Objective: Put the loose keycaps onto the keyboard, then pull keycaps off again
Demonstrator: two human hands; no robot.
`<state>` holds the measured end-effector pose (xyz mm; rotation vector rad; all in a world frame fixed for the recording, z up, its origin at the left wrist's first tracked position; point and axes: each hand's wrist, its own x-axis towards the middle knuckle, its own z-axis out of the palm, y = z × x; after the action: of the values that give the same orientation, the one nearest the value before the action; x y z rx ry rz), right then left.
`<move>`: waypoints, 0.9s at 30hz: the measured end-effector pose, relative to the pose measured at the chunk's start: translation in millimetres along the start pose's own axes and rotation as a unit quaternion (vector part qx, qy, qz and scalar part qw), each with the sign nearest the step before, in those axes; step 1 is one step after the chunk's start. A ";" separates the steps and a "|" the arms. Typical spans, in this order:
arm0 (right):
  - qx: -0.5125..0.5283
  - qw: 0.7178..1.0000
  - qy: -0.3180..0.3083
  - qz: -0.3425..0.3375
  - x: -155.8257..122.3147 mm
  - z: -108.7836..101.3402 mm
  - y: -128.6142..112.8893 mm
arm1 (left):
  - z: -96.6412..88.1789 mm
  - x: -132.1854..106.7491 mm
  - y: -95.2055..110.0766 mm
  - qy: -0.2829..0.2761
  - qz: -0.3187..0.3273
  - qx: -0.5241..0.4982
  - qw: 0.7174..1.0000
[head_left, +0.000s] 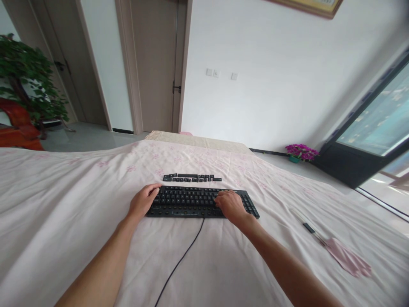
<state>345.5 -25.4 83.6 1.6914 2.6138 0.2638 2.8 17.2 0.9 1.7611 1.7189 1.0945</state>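
Note:
A black keyboard [185, 198] lies on the cloth in front of me. Its nearest rows have no keycaps, showing bare sockets. My left hand [144, 200] grips the keyboard's left end, thumb toward the top corner. Over the right part of the keys, my right hand [231, 204] has its fingers bent and drawn together; whatever is between the fingertips is hidden. Loose black keycaps lie in two rows beyond the keyboard, among them a long space bar [188, 175]. From the near edge a black cable [184, 255] runs toward me.
A pale pink flowered cloth [79, 204] covers the wide surface. To the right lie a thin tool with a black sleeve [308, 227] and a pink cloth piece [348, 257]. Beyond are a door [153, 68], a leafy plant [28, 81] and purple flowers [301, 151].

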 end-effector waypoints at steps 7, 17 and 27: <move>-0.015 1.000 0.004 -0.003 -3.2 6.4 1.0 | -0.3 0.1 0.2 0.000 0.001 -0.002 1.000; -0.046 0.998 0.033 0.008 -14.7 16.6 -11.8 | 0.4 0.4 -0.9 0.000 0.006 -0.002 1.000; -0.059 0.997 0.037 0.015 -23.9 12.1 -23.3 | 0.8 -1.2 -0.2 0.004 0.014 -0.004 1.000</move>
<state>335.6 -54.8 66.3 1.7141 2.5688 0.4816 3.4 16.2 0.1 1.7818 1.6972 1.1212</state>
